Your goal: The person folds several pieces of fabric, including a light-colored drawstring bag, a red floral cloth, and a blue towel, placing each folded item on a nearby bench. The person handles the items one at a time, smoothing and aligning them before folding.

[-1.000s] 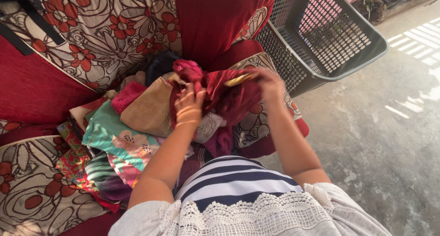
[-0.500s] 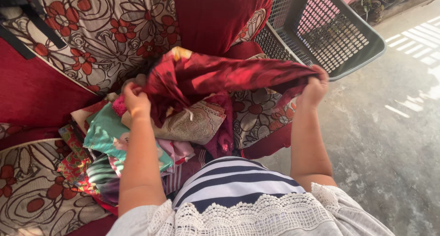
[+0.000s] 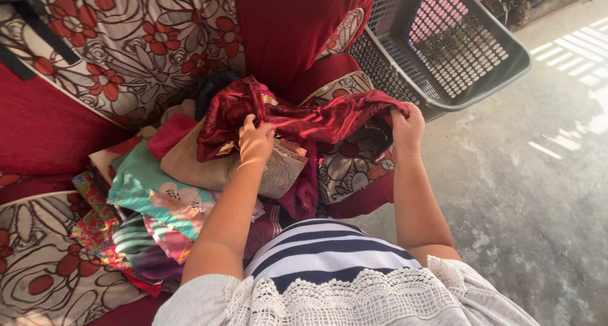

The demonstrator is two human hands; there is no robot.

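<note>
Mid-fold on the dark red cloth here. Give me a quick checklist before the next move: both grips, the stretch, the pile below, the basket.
1. Left hand pinching the dark red cloth: ok.
2. Right hand gripping its other end: ok.
3. Cloth taut between hands: not ok, it sags and bunches.
4. Cloth lifted off the clothes pile: cannot tell.
5. Grey basket within reach, upright: ok.

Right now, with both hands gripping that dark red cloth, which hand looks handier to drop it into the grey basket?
Probably the right hand: it grips the dark red cloth at the end close to the grey basket, while the left hand holds it over the clothes pile.
</note>
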